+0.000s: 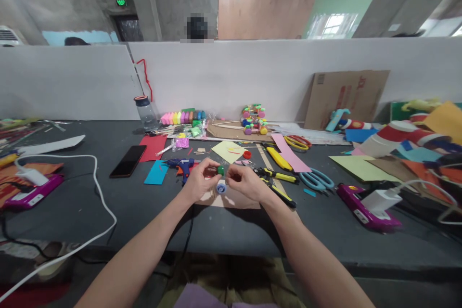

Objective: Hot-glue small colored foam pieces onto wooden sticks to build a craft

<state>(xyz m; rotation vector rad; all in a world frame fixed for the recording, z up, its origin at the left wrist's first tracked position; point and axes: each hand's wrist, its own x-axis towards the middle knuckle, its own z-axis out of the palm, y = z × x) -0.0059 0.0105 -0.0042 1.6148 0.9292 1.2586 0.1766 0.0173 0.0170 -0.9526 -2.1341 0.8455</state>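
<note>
Table (231, 233) edge nr arms, gray strip up to brown board (238, 202) | blue round bit (221, 188) just before hands | L hand (204, 179): fingertips pinch sm. green bit (220, 170), betw. hands | R hand (244, 181): fingers curled in, can't tell if holding | glue gun (185, 167) L, pliers (281, 175) R | white wall (224, 74) at back

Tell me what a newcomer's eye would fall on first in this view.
Probably the two bare hands at centre: the left hand has its fingers on a small green piece, with the right hand curled close beside it. Next, perhaps, the multicoloured model with round discs, standing at the table's back near the white partition. The glossy purple power strips, one far left and one far right, also stand out.
</note>
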